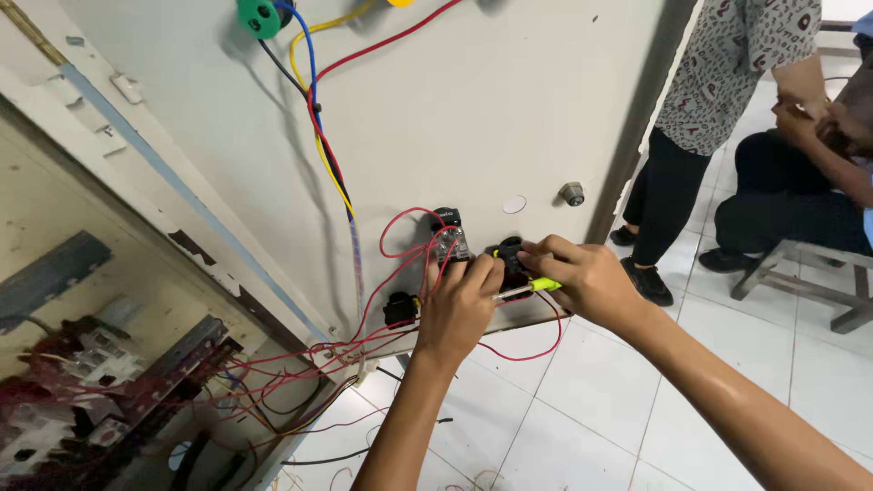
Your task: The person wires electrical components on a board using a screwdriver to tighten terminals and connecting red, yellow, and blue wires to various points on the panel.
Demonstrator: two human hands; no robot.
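Observation:
My left hand (459, 305) presses against the inner face of an open white cabinet door (473, 118), its fingers closed near a black component (509, 255) mounted there. My right hand (587, 277) grips a small screwdriver (527, 288) with a yellow-green handle, its tip pointing left toward my left fingers by that component. Another black component with a clear part (449, 236) sits just left, and a third black one (400, 309) lower left. Thin red wires (400, 227) loop around them.
A bundle of red, blue, yellow and black wires (314, 100) runs down the door from coloured fittings at the top. The cabinet interior (91, 382) with parts and wiring lies at left. Two other people (727, 109) are at right, one seated on a stool (809, 273). White floor tiles below.

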